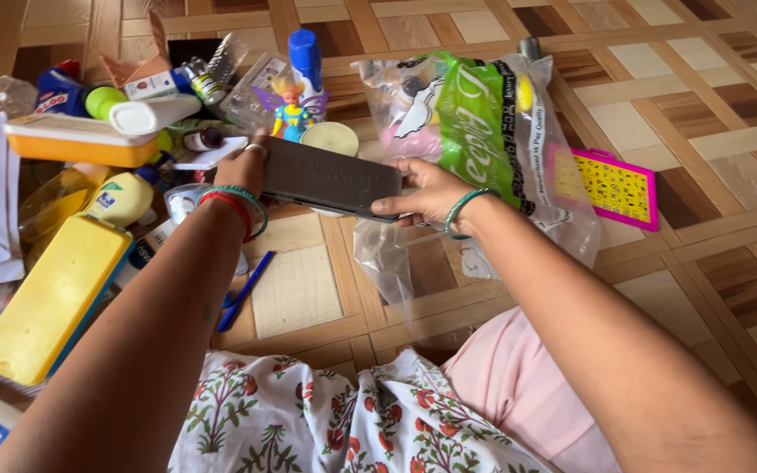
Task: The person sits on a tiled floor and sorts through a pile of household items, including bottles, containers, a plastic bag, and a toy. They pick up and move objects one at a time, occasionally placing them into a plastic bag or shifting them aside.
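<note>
Dark grey and long, a flat case (330, 178) is held level above the wooden floor (308, 289), one hand at each end. The left hand (243, 166) grips its left end, fingers curled behind it; the right hand (427, 194) clasps the right end, thumb under the edge. Just beyond the case stand a small fairy doll (291, 112) and a clear plastic bag (484, 123) with green print. A blue pen (245, 291) lies below the left wrist, beside a yellow box (50, 298).
</note>
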